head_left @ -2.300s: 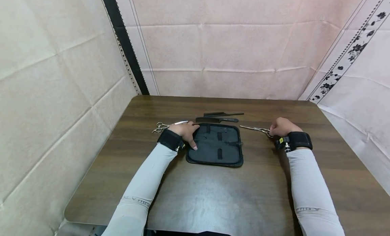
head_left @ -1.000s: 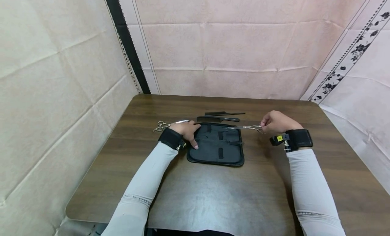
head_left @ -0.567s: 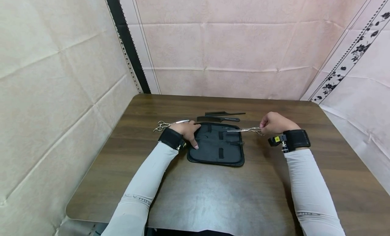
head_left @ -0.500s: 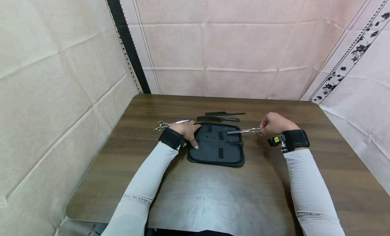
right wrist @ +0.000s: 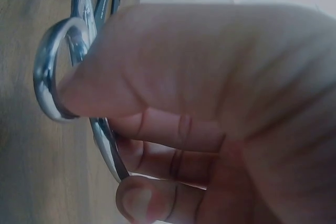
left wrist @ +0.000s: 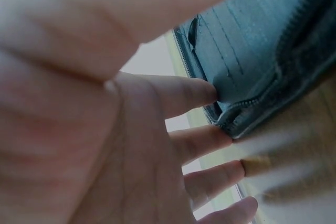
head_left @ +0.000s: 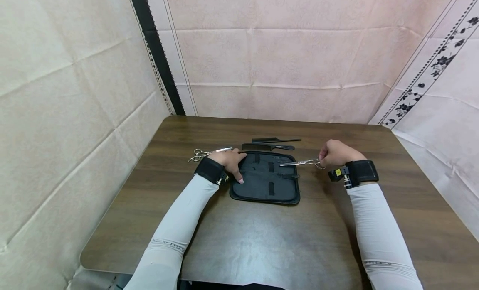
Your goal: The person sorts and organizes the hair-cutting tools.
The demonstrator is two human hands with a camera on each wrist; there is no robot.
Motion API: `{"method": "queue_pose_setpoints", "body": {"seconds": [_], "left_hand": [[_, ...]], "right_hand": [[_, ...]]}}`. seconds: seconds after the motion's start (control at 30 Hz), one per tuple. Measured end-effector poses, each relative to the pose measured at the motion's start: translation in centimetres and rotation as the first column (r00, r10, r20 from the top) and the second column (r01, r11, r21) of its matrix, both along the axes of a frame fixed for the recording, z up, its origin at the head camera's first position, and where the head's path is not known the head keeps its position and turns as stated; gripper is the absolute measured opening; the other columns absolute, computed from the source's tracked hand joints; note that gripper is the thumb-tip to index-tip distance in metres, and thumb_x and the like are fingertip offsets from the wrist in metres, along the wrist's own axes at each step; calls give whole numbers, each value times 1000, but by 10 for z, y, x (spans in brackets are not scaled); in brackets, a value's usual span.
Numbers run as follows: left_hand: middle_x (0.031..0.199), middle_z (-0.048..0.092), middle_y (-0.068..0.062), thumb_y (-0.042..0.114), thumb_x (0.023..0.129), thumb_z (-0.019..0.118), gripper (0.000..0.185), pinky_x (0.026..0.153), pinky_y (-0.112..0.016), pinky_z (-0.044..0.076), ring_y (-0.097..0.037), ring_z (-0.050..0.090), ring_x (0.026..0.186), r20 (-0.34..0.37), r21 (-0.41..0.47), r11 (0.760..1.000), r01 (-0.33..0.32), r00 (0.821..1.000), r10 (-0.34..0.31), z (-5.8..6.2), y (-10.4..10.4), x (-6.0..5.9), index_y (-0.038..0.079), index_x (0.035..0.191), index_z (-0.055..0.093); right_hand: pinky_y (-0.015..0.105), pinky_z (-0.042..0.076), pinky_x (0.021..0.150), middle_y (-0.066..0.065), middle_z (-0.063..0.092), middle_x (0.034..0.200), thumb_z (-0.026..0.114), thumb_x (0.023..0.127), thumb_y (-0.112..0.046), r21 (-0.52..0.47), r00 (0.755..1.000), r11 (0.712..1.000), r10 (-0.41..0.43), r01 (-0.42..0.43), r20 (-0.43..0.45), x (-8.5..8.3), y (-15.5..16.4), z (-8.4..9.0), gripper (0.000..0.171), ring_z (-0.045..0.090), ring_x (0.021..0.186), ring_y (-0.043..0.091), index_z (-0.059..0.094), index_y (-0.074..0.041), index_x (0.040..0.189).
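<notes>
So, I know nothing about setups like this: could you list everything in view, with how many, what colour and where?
Table: one, wood-brown, under everything
Case: one, black, lying open mid-table
Combs: two, black, just beyond the case
Held scissors: one pair, silver, blades over the case's right side
Loose scissors: one pair, silver, left of the case
Wall covering: count unclear, pale with black and floral bands, around the table
Wristbands: two, black, one per wrist
Sleeves: two, white, one per forearm
Left hand: one, bare, resting on the case's left edge
Right hand: one, bare, gripping the held scissors' handles
</notes>
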State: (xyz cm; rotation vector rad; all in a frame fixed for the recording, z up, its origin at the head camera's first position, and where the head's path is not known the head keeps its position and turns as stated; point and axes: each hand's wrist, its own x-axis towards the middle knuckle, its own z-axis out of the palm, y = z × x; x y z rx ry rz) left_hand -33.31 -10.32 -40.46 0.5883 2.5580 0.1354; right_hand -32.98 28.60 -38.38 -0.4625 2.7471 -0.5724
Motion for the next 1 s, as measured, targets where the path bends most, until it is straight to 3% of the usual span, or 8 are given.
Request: {"method": "queue_pose_setpoints", "body": {"seconds": [1.0], "left_hand": [[170, 23, -15, 47, 85, 85, 108, 124, -52, 32, -37, 25, 158, 19, 0, 1000, -4, 1000, 4, 1, 0, 0, 16, 167, 22]], "right_hand": [[32, 46, 63, 4, 67, 81, 74, 85, -8, -16, 999, 999, 48, -48, 0, -1, -13, -4, 4, 57, 74, 20, 74, -4, 87]]}}
